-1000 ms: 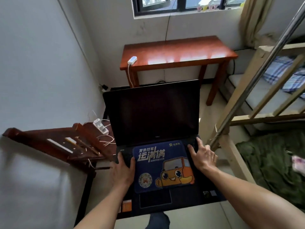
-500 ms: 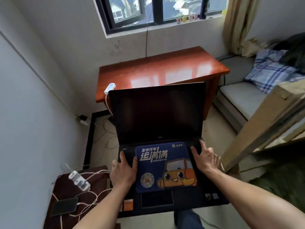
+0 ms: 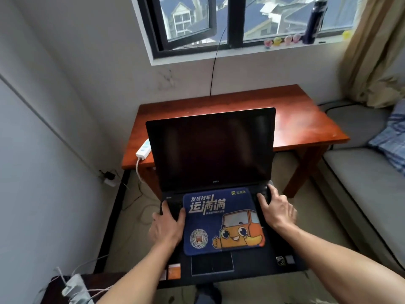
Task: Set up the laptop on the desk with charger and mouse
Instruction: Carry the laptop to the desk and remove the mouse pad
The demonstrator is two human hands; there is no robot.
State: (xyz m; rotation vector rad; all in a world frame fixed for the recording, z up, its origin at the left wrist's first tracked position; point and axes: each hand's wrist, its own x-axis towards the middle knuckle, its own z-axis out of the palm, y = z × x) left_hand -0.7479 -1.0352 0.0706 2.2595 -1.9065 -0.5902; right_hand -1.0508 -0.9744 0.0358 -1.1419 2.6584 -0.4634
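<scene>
I carry an open black laptop (image 3: 210, 150) in the air, its dark screen facing me. A blue mouse pad (image 3: 221, 220) with an orange cartoon truck lies on its keyboard. My left hand (image 3: 167, 224) grips the laptop's left side, thumb on the keys. My right hand (image 3: 277, 210) grips the right side, and a dark object, maybe a mouse (image 3: 268, 187), sits under its fingertips. The red-brown wooden desk (image 3: 306, 119) stands just beyond the laptop, under the window. A white power strip (image 3: 143, 149) lies on the desk's left edge with its cord hanging down.
A bed with a grey mattress (image 3: 361, 172) and blue plaid bedding (image 3: 390, 143) runs along the right. White chargers and cables (image 3: 74, 288) rest on a dark stool at bottom left. A wall plug and cords (image 3: 109, 179) lie by the left wall. A dark bottle (image 3: 314, 20) stands on the windowsill.
I have walked forward with the laptop; the desk is much closer and larger. The wooden chair and bunk ladder have left the view. Both hands keep the same grip.
</scene>
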